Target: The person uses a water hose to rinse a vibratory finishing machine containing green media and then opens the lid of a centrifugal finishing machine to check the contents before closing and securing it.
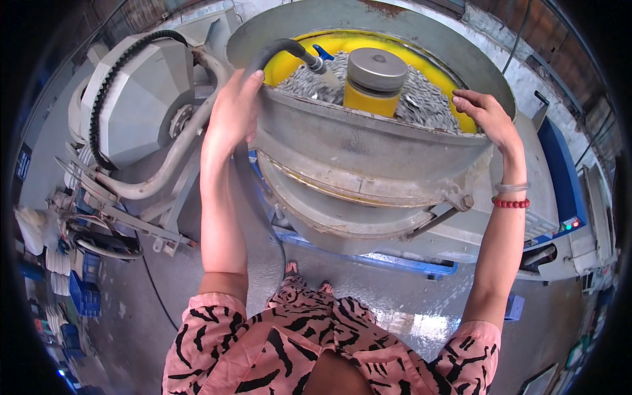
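Note:
At the left rim of a round grey metal tub point(368, 151), my left hand point(236, 108) is closed around a black hose point(280, 47). The hose bends over the rim, and its metal nozzle point(317, 64) with a blue valve lever point(322, 52) points into the tub, where water runs out. Small grey pieces point(428, 99) fill the yellow-lined bowl around a yellow centre post with a metal cap point(377, 68). Over the right rim reaches my right hand point(487, 118), its fingers loosely bent and holding nothing. The rim partly hides the contents.
A grey many-sided drum point(141, 99) with a black toothed belt stands left of the tub, a bent pipe point(164, 181) beside it. Blue bins point(84, 293) sit at the far left. On the right is a blue machine panel point(559, 171) with lit buttons. The floor point(421, 322) is wet.

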`<move>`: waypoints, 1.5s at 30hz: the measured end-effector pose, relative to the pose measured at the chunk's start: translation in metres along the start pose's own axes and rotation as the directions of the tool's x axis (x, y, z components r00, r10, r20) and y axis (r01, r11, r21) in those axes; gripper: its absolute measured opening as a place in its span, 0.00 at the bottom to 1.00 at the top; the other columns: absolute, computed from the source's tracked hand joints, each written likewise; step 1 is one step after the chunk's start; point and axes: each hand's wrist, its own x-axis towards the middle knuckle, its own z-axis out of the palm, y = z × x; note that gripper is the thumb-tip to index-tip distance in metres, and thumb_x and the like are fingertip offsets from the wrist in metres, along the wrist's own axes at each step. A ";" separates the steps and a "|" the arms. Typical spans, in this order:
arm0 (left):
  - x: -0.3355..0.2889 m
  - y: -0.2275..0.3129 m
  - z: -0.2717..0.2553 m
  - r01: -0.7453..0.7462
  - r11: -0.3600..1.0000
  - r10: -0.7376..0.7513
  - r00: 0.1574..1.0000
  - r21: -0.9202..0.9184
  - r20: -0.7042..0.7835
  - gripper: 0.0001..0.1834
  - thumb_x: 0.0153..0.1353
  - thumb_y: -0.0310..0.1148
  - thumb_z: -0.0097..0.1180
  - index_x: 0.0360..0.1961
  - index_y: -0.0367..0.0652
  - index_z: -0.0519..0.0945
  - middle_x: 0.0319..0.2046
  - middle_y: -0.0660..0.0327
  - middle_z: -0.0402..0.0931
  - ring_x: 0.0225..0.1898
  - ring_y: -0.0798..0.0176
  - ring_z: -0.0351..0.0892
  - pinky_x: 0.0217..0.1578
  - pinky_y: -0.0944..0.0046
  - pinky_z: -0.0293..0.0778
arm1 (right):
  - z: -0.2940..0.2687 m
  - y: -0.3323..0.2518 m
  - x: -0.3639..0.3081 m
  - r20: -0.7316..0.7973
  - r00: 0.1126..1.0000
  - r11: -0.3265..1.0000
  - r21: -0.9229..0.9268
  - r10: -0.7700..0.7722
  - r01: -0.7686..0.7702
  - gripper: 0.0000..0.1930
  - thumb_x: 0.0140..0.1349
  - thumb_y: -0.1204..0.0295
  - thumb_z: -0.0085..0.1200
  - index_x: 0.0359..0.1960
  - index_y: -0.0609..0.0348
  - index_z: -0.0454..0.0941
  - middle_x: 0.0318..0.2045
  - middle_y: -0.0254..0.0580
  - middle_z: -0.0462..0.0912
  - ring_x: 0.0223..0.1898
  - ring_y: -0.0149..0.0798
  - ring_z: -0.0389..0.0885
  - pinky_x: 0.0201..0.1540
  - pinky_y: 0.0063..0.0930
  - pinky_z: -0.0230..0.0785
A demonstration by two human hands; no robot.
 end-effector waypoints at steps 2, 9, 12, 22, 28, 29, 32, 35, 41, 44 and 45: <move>0.000 -0.007 0.001 0.002 1.000 -0.003 1.000 -0.028 -0.014 0.21 0.66 0.44 0.44 0.51 0.39 0.67 0.11 0.69 0.56 0.09 0.73 0.55 0.09 0.68 0.55 | 0.000 0.001 0.001 0.027 1.000 1.000 0.006 -0.010 0.010 0.29 0.58 0.48 0.51 0.51 0.59 0.76 0.44 0.51 0.81 0.49 0.44 0.78 0.53 0.30 0.65; -0.003 -0.001 0.003 0.008 0.995 -0.009 1.000 -0.100 -0.008 0.25 0.66 0.47 0.46 0.54 0.37 0.65 0.11 0.70 0.54 0.08 0.74 0.53 0.08 0.70 0.52 | 0.000 -0.002 -0.002 -0.024 0.999 0.994 -0.101 0.040 -0.042 0.28 0.57 0.49 0.52 0.52 0.56 0.76 0.41 0.51 0.82 0.47 0.45 0.80 0.50 0.31 0.67; -0.003 0.000 0.002 0.032 0.995 -0.033 0.999 -0.099 -0.008 0.27 0.65 0.48 0.47 0.55 0.36 0.64 0.11 0.70 0.54 0.08 0.74 0.52 0.08 0.70 0.52 | -0.001 -0.003 0.000 0.000 0.999 0.996 -0.067 0.054 -0.053 0.28 0.56 0.50 0.52 0.52 0.57 0.75 0.41 0.52 0.82 0.46 0.44 0.80 0.50 0.31 0.67; -0.003 -0.003 0.000 0.030 0.996 -0.030 1.000 -0.079 -0.001 0.21 0.65 0.46 0.44 0.51 0.42 0.69 0.12 0.69 0.55 0.10 0.74 0.56 0.11 0.69 0.57 | 0.001 -0.002 -0.001 -0.019 1.000 0.998 -0.059 0.021 -0.022 0.27 0.56 0.52 0.53 0.52 0.57 0.76 0.40 0.51 0.82 0.45 0.44 0.80 0.49 0.30 0.67; -0.004 -0.002 0.002 0.002 0.997 -0.004 1.000 -0.074 -0.019 0.20 0.66 0.45 0.44 0.47 0.39 0.70 0.12 0.68 0.57 0.09 0.73 0.57 0.11 0.68 0.58 | -0.001 -0.004 -0.002 -0.005 1.000 0.998 -0.053 0.027 -0.027 0.27 0.56 0.52 0.53 0.52 0.57 0.76 0.40 0.51 0.82 0.45 0.44 0.80 0.49 0.30 0.67; -0.004 -0.002 0.001 0.005 0.997 -0.006 1.000 -0.074 -0.019 0.20 0.66 0.45 0.44 0.47 0.39 0.70 0.12 0.68 0.57 0.09 0.73 0.57 0.11 0.68 0.58 | -0.002 -0.004 -0.001 -0.003 1.000 0.997 -0.063 0.031 -0.031 0.26 0.56 0.53 0.53 0.52 0.57 0.76 0.41 0.51 0.82 0.44 0.43 0.80 0.49 0.30 0.67; -0.002 -0.004 0.003 -0.001 0.999 0.000 1.000 -0.037 -0.024 0.19 0.66 0.44 0.43 0.46 0.38 0.70 0.11 0.68 0.57 0.09 0.72 0.57 0.10 0.68 0.58 | -0.001 -0.001 -0.001 0.004 1.000 0.998 -0.057 0.027 -0.027 0.26 0.56 0.53 0.53 0.52 0.57 0.76 0.41 0.51 0.82 0.44 0.43 0.80 0.49 0.29 0.66; -0.003 -0.005 0.003 -0.010 0.996 0.008 1.000 -0.084 -0.023 0.25 0.65 0.48 0.47 0.52 0.37 0.65 0.11 0.70 0.54 0.08 0.75 0.52 0.08 0.71 0.52 | 0.001 -0.001 0.000 0.000 1.000 0.999 -0.035 0.008 -0.008 0.26 0.56 0.53 0.53 0.52 0.56 0.76 0.41 0.51 0.82 0.44 0.42 0.80 0.50 0.29 0.66; -0.003 -0.002 0.002 0.002 0.996 -0.002 1.000 -0.090 0.000 0.22 0.65 0.47 0.47 0.47 0.39 0.67 0.11 0.70 0.54 0.08 0.75 0.52 0.08 0.71 0.52 | 0.000 -0.001 0.001 0.009 0.999 0.999 -0.033 0.033 -0.032 0.26 0.57 0.52 0.54 0.52 0.56 0.76 0.41 0.50 0.82 0.45 0.43 0.80 0.50 0.30 0.66; -0.003 -0.002 0.002 -0.002 0.996 0.001 1.000 -0.086 -0.004 0.20 0.66 0.47 0.46 0.46 0.40 0.68 0.11 0.70 0.54 0.08 0.75 0.52 0.08 0.71 0.52 | 0.001 0.000 0.001 0.004 0.999 0.999 -0.038 0.033 -0.033 0.26 0.57 0.52 0.54 0.52 0.56 0.76 0.41 0.50 0.82 0.46 0.43 0.80 0.51 0.30 0.66; -0.003 0.000 0.002 0.006 0.997 -0.006 1.000 -0.073 -0.001 0.19 0.66 0.45 0.44 0.46 0.39 0.68 0.11 0.69 0.55 0.08 0.74 0.54 0.09 0.70 0.55 | 0.001 0.001 0.001 -0.006 1.000 0.999 -0.044 0.028 -0.028 0.26 0.57 0.51 0.54 0.52 0.56 0.76 0.41 0.50 0.82 0.46 0.44 0.80 0.51 0.30 0.66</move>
